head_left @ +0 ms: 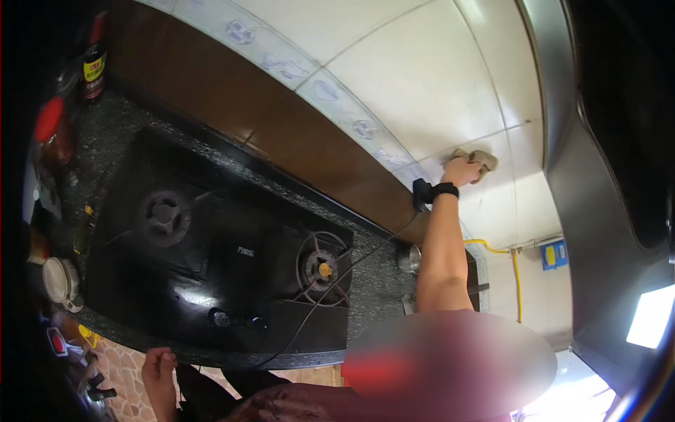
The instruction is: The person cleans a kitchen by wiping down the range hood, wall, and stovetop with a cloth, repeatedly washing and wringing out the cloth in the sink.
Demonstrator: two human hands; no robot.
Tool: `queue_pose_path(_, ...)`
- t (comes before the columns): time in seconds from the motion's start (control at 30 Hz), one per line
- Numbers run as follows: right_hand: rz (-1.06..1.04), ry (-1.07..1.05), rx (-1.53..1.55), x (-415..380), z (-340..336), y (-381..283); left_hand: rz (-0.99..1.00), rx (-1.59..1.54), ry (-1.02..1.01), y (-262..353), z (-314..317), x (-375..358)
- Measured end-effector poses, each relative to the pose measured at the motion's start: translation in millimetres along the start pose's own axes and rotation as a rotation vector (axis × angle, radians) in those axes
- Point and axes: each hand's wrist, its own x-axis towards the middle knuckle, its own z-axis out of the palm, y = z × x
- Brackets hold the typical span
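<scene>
One hand presses a crumpled beige cloth (477, 160) to the white tiled wall (422, 77) above the stove.

From the head camera, the right hand (462, 171), with a black band at the wrist, has its fingers curled shut over the cloth, flat against a tile just beside the steel range hood (598, 176). The tiles about it look pale and clean, though I cannot tell which have been wiped, so much of the wall may be left. The left hand (159, 366) hangs low by the tabletop edge, loosely closed, holding nothing I can see. Below lie the black glass two-burner hob (218, 260), a thin black cable (351, 271) trailing across it, a small steel cup (408, 258), a yellow gas hose (517, 278), and a dark sauce bottle (94, 63) at the far end.
</scene>
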Motion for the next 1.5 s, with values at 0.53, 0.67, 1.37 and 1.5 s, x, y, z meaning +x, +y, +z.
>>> queue_pose_path(0.53,-0.681,-0.576,0.254,-110,9,-147,0.09,0.152,-0.065,12,11,24)
queue_pose_path(0.67,-0.282,-0.526,-0.123,-106,-43,3,0.043,0.205,-0.004,33,25,24)
queue_pose_path(1.37,-0.194,-0.642,0.121,-205,-21,-93,-0.01,0.325,-0.105,25,14,13)
queue_pose_path(1.5,0.083,-0.489,0.0,-212,-36,32,-0.009,0.328,-0.217,37,45,10)
